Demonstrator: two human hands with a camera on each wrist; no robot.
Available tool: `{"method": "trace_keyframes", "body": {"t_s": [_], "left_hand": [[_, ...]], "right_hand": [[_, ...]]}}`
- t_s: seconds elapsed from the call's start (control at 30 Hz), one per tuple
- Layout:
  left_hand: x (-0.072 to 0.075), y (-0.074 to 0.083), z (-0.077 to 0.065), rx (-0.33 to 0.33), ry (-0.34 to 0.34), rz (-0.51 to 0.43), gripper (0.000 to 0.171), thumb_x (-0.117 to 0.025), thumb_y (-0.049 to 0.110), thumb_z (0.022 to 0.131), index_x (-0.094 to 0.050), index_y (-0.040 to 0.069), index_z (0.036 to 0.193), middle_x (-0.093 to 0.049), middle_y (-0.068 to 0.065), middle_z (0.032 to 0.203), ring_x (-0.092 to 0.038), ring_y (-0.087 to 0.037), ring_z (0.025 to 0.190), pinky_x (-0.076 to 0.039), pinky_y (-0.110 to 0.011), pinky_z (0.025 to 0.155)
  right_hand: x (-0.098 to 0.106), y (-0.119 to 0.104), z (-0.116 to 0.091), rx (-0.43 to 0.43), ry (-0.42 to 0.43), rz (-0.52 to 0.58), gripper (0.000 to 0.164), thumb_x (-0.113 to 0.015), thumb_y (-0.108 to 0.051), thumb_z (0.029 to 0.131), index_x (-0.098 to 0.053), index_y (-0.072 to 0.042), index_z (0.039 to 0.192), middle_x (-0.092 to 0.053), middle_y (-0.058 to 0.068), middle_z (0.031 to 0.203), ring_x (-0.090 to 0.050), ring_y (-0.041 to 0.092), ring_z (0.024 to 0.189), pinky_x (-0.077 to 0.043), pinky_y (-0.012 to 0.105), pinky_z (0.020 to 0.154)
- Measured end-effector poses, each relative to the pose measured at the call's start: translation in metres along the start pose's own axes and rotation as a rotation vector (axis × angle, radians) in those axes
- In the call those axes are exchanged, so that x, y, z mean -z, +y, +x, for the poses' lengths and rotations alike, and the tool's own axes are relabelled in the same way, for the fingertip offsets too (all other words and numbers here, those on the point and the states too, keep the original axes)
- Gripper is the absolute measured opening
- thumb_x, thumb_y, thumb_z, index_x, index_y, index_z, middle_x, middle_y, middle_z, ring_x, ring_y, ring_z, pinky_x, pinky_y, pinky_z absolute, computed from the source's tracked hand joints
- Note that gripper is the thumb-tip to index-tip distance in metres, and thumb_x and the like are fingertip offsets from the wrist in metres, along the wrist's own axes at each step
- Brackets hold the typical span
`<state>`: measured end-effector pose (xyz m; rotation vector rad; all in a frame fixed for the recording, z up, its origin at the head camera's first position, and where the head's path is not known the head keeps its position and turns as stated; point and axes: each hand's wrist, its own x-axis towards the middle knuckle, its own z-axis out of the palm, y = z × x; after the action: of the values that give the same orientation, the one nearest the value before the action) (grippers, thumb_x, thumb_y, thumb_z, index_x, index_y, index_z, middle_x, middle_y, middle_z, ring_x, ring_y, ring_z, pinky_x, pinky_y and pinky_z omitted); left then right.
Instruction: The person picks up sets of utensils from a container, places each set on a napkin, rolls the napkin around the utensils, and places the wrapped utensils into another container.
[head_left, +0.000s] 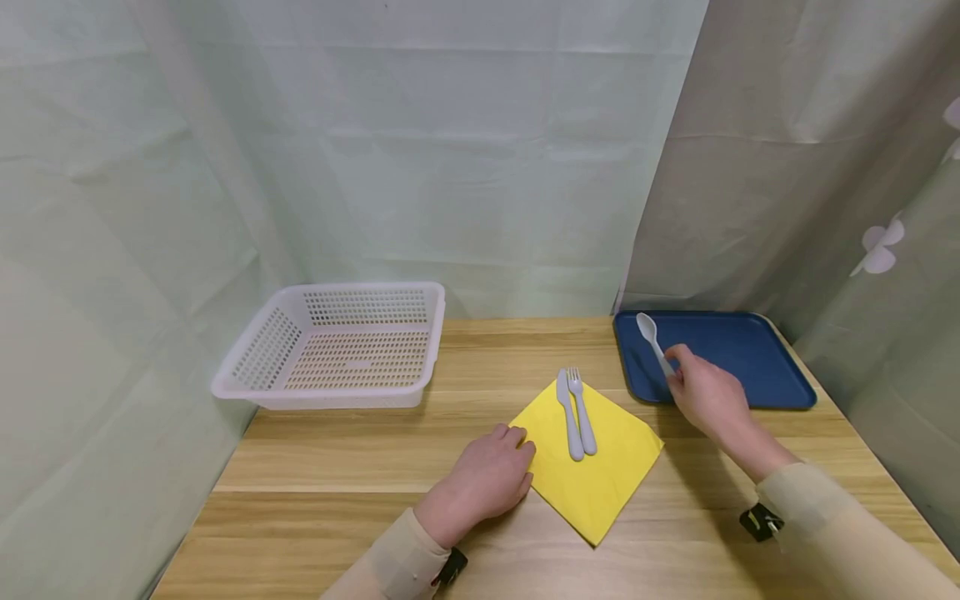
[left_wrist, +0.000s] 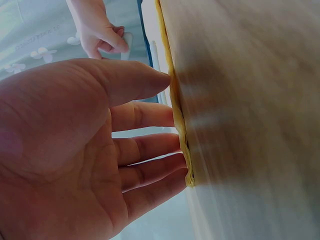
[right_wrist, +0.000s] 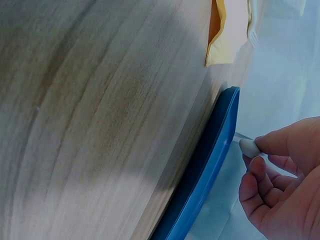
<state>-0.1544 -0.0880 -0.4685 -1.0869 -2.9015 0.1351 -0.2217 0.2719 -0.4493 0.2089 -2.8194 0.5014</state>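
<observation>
Over the left part of the blue tray, my right hand pinches a pale grey spoon by its handle, the bowl pointing away from me. In the right wrist view the handle end shows between thumb and fingers. My left hand touches the left edge of a yellow napkin with its fingertips, the fingers nearly straight in the left wrist view. On the napkin lie a grey knife and a grey fork, side by side.
A white perforated plastic basket stands at the back left of the wooden table. Pale curtains hang behind the table and along both sides.
</observation>
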Motion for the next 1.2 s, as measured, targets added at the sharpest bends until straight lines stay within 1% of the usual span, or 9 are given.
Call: {"method": "trace_keyframes", "body": {"t_s": [0.2, 0.4, 0.9, 1.2], "left_hand": [[0.002, 0.001, -0.001, -0.007, 0.007, 0.006, 0.032, -0.077, 0.035, 0.103, -0.076, 0.010, 0.123, -0.069, -0.009, 0.131, -0.063, -0.024, 0.110, -0.060, -0.034, 0.087], [0.004, 0.001, -0.002, -0.008, 0.010, 0.013, 0.032, -0.078, 0.036, 0.102, -0.077, 0.011, 0.121, -0.069, -0.008, 0.130, -0.063, -0.023, 0.107, -0.060, -0.033, 0.084], [0.004, 0.001, -0.001, -0.006, 0.020, 0.033, 0.033, -0.079, 0.037, 0.102, -0.077, 0.011, 0.121, -0.070, -0.008, 0.131, -0.064, -0.024, 0.110, -0.060, -0.033, 0.087], [0.004, 0.001, -0.002, -0.019, 0.024, 0.048, 0.033, -0.078, 0.037, 0.102, -0.077, 0.011, 0.122, -0.070, -0.008, 0.131, -0.064, -0.024, 0.110, -0.059, -0.032, 0.088]], "right_hand": [[0.002, -0.005, -0.004, 0.022, 0.007, 0.016, 0.033, -0.073, -0.003, 0.101, -0.061, -0.001, 0.131, -0.069, 0.009, 0.085, -0.054, 0.022, 0.061, -0.043, 0.041, 0.052], [0.000, -0.009, -0.007, 0.030, -0.007, 0.032, 0.034, -0.073, -0.004, 0.102, -0.060, -0.002, 0.133, -0.069, 0.009, 0.086, -0.054, 0.021, 0.062, -0.043, 0.040, 0.053], [0.001, -0.027, -0.010, 0.045, -0.045, 0.062, 0.036, -0.070, -0.003, 0.103, -0.059, -0.003, 0.138, -0.068, 0.007, 0.088, -0.053, 0.019, 0.062, -0.042, 0.038, 0.054], [0.000, -0.038, -0.015, 0.074, -0.044, 0.072, 0.038, -0.072, -0.002, 0.103, -0.060, -0.004, 0.138, -0.070, 0.006, 0.088, -0.054, 0.017, 0.063, -0.043, 0.038, 0.054]]}}
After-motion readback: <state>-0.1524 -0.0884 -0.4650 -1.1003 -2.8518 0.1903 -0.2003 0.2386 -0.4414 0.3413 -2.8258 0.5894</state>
